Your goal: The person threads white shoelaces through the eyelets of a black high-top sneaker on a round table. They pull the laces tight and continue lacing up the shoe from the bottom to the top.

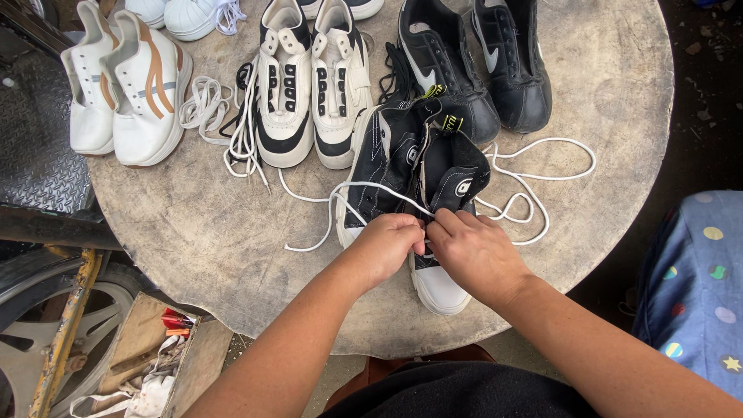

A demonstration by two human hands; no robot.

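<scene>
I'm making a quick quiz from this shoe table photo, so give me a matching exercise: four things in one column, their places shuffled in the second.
Things:
1. black high-top sneaker
2. white sneakers with tan stripes
3. black leather sneakers
4. open box of tools

Places:
A. below the round table's left edge
B. far left of the tabletop
C. under both hands, left hand, right hand
D. top right of the tabletop

Pairs: 1-C, 2-B, 3-D, 4-A

A worn round table (611,85) stands in daylight beside dark metal tread plate (35,147) and, seemingly, a wheel (46,340).
</scene>
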